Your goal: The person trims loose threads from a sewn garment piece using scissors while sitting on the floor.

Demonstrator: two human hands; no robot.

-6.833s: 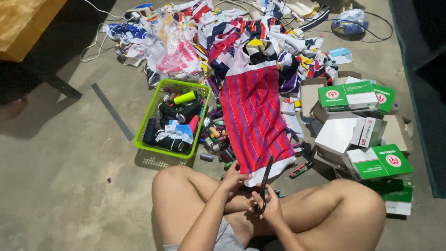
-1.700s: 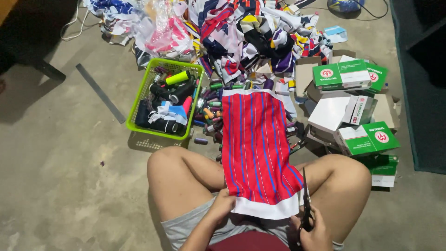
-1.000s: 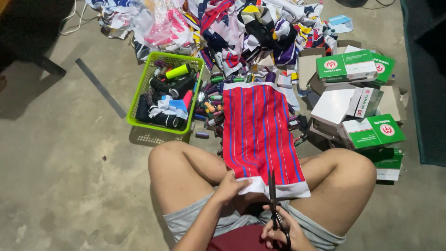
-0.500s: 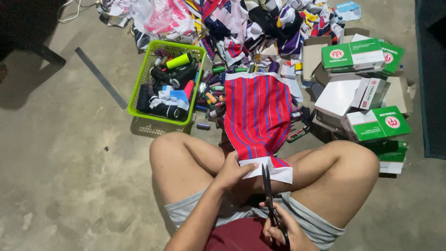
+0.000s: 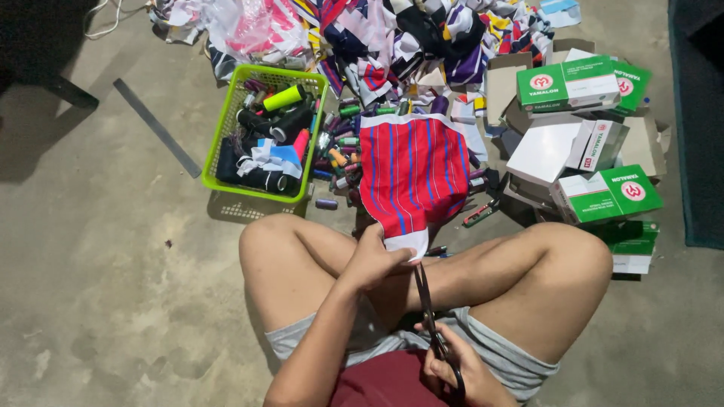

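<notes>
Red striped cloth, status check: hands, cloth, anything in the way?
Left hand pinching red striped cloth at its white hem. Right hand gripping scissors, blades at hem. Thread spools crowd the cloth's far end.

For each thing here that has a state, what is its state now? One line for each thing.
Striped cloth: spread on the floor, near end lifted by the left hand.
Scissors: in the right hand, tips at the cloth's white hem; blades look nearly shut.
Green basket: upright, full of spools.
Green boxes: closed, stacked.
Ruler: flat on the floor.
</notes>
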